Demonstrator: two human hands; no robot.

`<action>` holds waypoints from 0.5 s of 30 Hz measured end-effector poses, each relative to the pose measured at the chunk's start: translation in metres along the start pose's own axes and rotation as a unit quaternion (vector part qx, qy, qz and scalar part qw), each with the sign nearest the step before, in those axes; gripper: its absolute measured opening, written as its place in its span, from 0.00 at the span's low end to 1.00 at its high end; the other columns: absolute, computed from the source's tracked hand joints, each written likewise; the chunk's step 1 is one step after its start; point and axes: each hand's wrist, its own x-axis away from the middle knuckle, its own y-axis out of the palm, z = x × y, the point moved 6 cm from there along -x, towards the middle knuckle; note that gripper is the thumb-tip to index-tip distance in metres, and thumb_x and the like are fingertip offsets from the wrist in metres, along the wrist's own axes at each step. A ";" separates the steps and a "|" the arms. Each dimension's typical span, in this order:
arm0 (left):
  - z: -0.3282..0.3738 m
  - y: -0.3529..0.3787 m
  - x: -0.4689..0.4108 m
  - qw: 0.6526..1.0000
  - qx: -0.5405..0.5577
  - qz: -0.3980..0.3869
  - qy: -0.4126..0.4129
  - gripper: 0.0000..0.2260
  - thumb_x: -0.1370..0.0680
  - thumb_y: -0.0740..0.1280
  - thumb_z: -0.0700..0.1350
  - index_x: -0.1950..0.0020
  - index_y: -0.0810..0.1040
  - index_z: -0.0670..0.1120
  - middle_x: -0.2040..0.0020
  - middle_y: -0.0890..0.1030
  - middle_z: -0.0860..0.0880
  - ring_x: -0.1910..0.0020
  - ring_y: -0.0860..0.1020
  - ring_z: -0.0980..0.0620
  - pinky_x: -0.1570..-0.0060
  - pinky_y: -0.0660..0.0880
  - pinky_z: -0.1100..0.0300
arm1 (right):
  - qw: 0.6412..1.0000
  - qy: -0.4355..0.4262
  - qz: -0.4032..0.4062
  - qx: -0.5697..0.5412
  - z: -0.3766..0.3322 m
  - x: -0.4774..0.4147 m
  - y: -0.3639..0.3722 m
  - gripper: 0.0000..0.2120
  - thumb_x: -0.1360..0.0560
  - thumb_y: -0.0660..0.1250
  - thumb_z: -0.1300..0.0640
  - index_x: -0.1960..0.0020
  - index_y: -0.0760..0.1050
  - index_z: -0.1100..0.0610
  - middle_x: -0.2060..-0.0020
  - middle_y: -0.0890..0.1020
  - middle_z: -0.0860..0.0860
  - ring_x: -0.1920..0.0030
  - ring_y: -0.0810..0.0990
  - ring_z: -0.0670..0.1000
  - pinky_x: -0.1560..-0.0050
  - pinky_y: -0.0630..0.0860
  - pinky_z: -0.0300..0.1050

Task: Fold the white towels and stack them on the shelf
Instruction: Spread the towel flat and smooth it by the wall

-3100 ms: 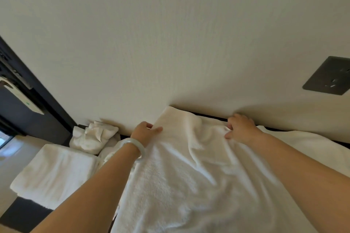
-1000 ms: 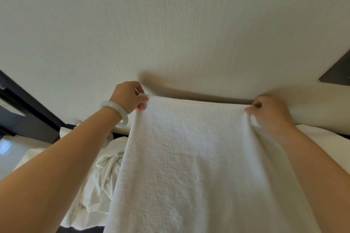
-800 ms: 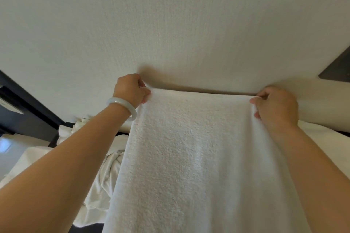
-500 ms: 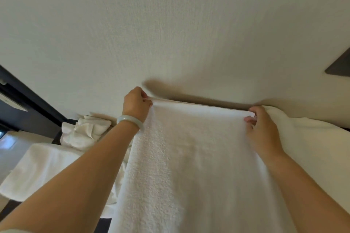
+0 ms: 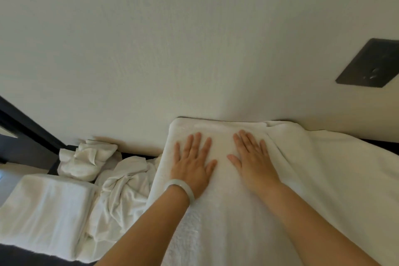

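Hands flat on the towel (image 5: pixel 226 211), which lies against the wall (image 5: pixel 194 39): left hand (image 5: pixel 192 166) and right hand (image 5: pixel 252 162) side by side, fingers straight and spread, pressing, gripping nothing.

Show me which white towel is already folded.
The smooth rectangular white towel at far left; the small rumpled towel and twisted cloth are bunched, the big terry towel lies spread.

Dark shelf (image 5: pixel 136 155) — white towels (image 5: pixel 226 211), folded, crumpled
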 end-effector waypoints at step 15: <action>0.138 0.037 0.071 0.993 -0.015 0.023 0.118 0.30 0.25 0.31 0.65 0.24 0.29 0.57 0.22 0.31 0.52 0.25 0.28 0.48 0.27 0.29 0.44 | 0.979 0.191 0.037 -0.059 0.186 0.154 -0.006 0.30 0.17 0.47 0.41 0.19 0.47 0.52 0.19 0.47 0.49 0.20 0.43 0.48 0.22 0.36 0.48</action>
